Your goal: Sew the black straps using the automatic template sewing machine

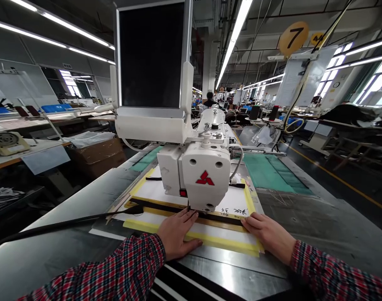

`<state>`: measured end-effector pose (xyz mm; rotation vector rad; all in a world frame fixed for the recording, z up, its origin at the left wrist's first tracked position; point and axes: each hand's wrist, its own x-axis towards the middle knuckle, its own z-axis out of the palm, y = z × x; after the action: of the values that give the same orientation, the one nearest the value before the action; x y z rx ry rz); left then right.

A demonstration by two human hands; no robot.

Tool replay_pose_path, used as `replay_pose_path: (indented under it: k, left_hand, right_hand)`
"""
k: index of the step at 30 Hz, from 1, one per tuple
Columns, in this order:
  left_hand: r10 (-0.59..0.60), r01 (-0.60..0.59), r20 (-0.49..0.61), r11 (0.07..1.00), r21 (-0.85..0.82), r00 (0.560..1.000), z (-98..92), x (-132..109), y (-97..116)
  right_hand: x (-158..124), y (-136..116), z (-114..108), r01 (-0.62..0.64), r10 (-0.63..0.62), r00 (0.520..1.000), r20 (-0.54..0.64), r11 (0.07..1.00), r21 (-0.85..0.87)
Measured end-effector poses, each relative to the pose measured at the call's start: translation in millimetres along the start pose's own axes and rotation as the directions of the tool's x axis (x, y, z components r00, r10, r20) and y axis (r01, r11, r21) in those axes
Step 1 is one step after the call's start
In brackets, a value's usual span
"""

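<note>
My left hand (177, 232) lies flat with fingers stretched out on a white sewing template with yellow tape edges (216, 240), fingertips just below the needle of a white sewing machine head (205, 175) with a red three-diamond logo. My right hand (267, 235) rests flat on the template's right end, fingers pointing left toward a black strip (222, 218) that runs along the template's slot. Both sleeves are red plaid. Neither hand holds anything.
A dark screen (151, 56) stands on the machine. The template lies on a grey metal table (319, 225) with green mats (266, 171) behind. A black cable (62, 225) crosses the left side. A cardboard box (98, 154) and benches stand left; a seated person (209, 99) is far back.
</note>
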<state>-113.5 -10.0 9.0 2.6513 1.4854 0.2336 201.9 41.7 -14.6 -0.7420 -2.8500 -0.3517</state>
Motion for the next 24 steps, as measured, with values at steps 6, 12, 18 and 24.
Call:
replay_pose_path:
  k: [6, 12, 18, 24]
  left_hand:
    - [0.011, -0.01, -0.038, 0.999, 0.032, 0.999, 0.2, -7.6, -13.6]
    - [0.058, -0.057, -0.059, 0.998, 0.033, 0.997, -2.9, -16.1, -31.8]
    - [0.095, -0.095, 0.002, 0.995, 0.03, 0.996, -8.5, -24.1, -51.5]
    - [0.059, -0.057, -0.053, 0.997, 0.045, 0.997, -8.9, -32.7, -65.0]
  right_hand:
    - [13.8, -6.9, 1.4, 0.013, -0.013, 1.0, 0.025, 1.0, -0.013]
    - [28.9, -15.1, 3.5, 0.027, -0.027, 1.0, -0.007, 0.998, -0.053]
    - [44.0, -23.6, 7.8, 0.034, -0.036, 0.999, -0.026, 0.995, -0.097]
    - [57.8, -32.4, 13.4, 0.008, -0.012, 0.999, -0.047, 0.995, -0.098]
